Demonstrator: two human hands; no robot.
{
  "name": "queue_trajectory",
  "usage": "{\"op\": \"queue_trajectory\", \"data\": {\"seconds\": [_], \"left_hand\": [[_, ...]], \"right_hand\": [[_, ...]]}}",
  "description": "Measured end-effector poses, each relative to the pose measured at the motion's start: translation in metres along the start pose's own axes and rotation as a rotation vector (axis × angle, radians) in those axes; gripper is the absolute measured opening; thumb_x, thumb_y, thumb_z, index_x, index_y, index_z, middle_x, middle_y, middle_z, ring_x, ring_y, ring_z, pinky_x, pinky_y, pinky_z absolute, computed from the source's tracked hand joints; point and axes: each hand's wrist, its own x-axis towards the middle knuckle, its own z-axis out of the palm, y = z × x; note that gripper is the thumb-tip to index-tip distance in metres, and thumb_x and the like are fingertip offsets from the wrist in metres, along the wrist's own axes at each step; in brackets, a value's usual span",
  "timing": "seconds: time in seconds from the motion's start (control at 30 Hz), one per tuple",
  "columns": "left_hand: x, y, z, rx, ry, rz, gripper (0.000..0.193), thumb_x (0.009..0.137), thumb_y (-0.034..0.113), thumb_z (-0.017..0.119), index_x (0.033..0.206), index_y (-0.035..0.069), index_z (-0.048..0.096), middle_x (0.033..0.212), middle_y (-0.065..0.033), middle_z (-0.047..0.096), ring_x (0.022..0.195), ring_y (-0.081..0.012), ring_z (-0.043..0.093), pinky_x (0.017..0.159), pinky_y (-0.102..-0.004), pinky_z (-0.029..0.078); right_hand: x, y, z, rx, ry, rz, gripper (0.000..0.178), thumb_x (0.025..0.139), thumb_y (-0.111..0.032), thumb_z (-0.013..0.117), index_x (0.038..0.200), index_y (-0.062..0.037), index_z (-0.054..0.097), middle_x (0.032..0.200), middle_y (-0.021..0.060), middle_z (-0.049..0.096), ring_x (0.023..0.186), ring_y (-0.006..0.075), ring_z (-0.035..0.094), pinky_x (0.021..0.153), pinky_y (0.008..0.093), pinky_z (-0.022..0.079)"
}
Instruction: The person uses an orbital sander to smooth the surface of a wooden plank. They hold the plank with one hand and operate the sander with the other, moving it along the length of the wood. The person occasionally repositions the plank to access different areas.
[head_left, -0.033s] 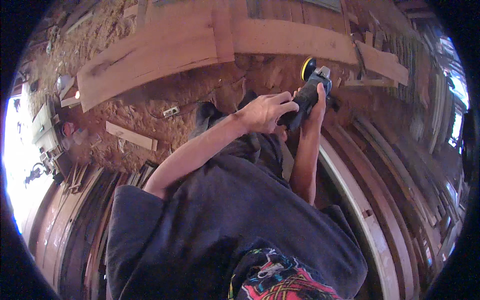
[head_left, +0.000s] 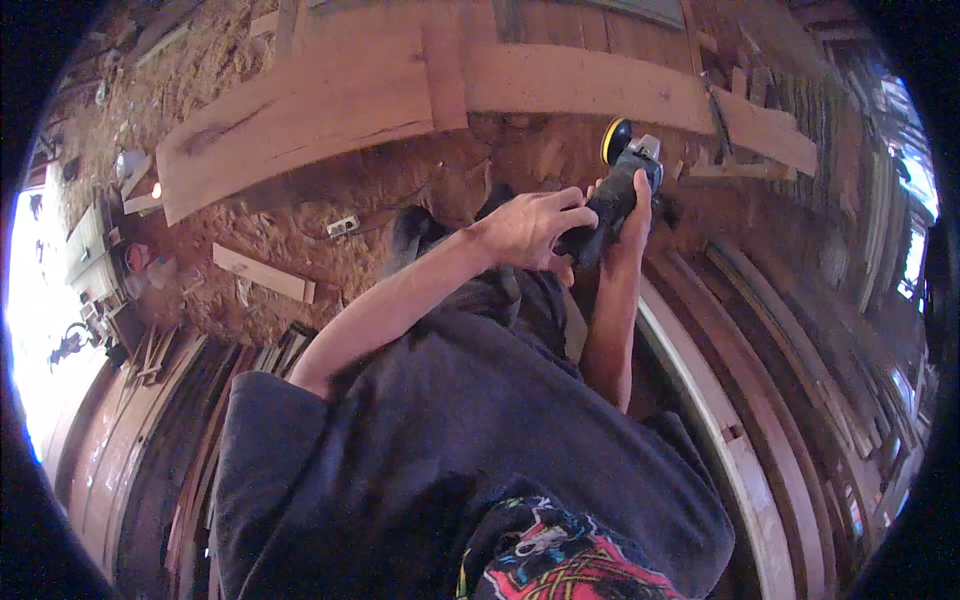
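Note:
An angle grinder [head_left: 618,190] with a dark body and a grey metal head is raised in front of me, to the right of the middle. On its head sits a round, yellow-edged pad [head_left: 613,143], facing up and to the left. My left hand [head_left: 532,228] closes over the rear of the body, its fingers bent around it. From the other side my right hand [head_left: 634,215] grips the tool, thumb lying along the body near the head. The pad touches no wood; the right fingers are partly hidden behind the grinder.
Wide wooden planks [head_left: 310,115] lie across the far side. A white power socket [head_left: 343,226] with a cable rests on the shavings-covered ground, near a short board [head_left: 263,272]. Long timbers [head_left: 715,410] are stacked at my right, and more boards [head_left: 120,450] at my left.

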Motion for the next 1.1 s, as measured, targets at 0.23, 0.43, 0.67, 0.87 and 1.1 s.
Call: {"op": "queue_trajectory", "data": {"seconds": [0.23, 0.43, 0.67, 0.87, 1.1], "left_hand": [[0.06, 0.002, 0.006, 0.129, 0.031, -0.018, 0.076, 0.066, 0.037, 0.092, 0.129, 0.014, 0.056, 0.119, -0.0127, 0.059, 0.107, -0.04, 0.066, 0.089, -0.0505, 0.058], [0.061, 0.007, -0.023, 0.24, 0.079, -0.087, 0.09, 0.066, 0.05, 0.092, 0.139, 0.013, 0.056, 0.129, -0.0134, 0.062, 0.121, -0.0387, 0.062, 0.103, -0.0486, 0.053], [-0.118, -0.09, -0.119, 0.697, 0.45, -0.837, 0.104, 0.073, 0.048, 0.091, 0.158, 0.015, 0.04, 0.162, -0.02, 0.036, 0.15, -0.0423, 0.034, 0.123, -0.0513, 0.033], [-0.244, -0.167, -0.169, 1.135, 0.403, -0.852, 0.102, 0.075, 0.025, 0.09, 0.161, 0.018, 0.036, 0.16, -0.0208, 0.033, 0.148, -0.0418, 0.035, 0.127, -0.0543, 0.028], [-0.248, -0.209, -0.197, 1.162, 0.378, -0.663, 0.095, 0.08, -0.003, 0.069, 0.164, 0.017, 0.032, 0.167, -0.0196, 0.027, 0.155, -0.042, 0.028, 0.129, -0.0565, 0.02]], "right_hand": [[0.037, -0.047, 0.005, -0.037, -0.041, 0.039, 0.053, 0.098, -0.054, 0.066, 0.102, -0.0016, 0.065, 0.085, 0.0099, 0.068, 0.074, 0.0245, 0.069, 0.071, 0.0382, 0.059], [0.074, -0.075, -0.015, -0.055, -0.257, 0.056, 0.06, 0.098, -0.06, 0.06, 0.105, -0.0006, 0.064, 0.084, 0.0124, 0.07, 0.073, 0.0259, 0.069, 0.071, 0.039, 0.059], [0.101, -0.104, -0.101, 0.169, -0.317, -0.098, 0.058, 0.097, -0.058, 0.061, 0.112, -0.003, 0.063, 0.091, 0.0154, 0.071, 0.076, 0.0311, 0.07, 0.07, 0.0442, 0.061], [0.109, -0.091, -0.208, 0.365, -0.123, -0.113, 0.049, 0.092, -0.056, 0.066, 0.112, -0.0105, 0.067, 0.098, 0.0158, 0.072, 0.087, 0.0366, 0.071, 0.075, 0.0542, 0.06], [0.085, -0.072, -0.222, 0.476, -0.125, -0.176, 0.056, 0.092, -0.05, 0.064, 0.119, -0.0009, 0.065, 0.111, 0.0219, 0.067, 0.096, 0.0381, 0.066, 0.088, 0.0519, 0.057]]}}
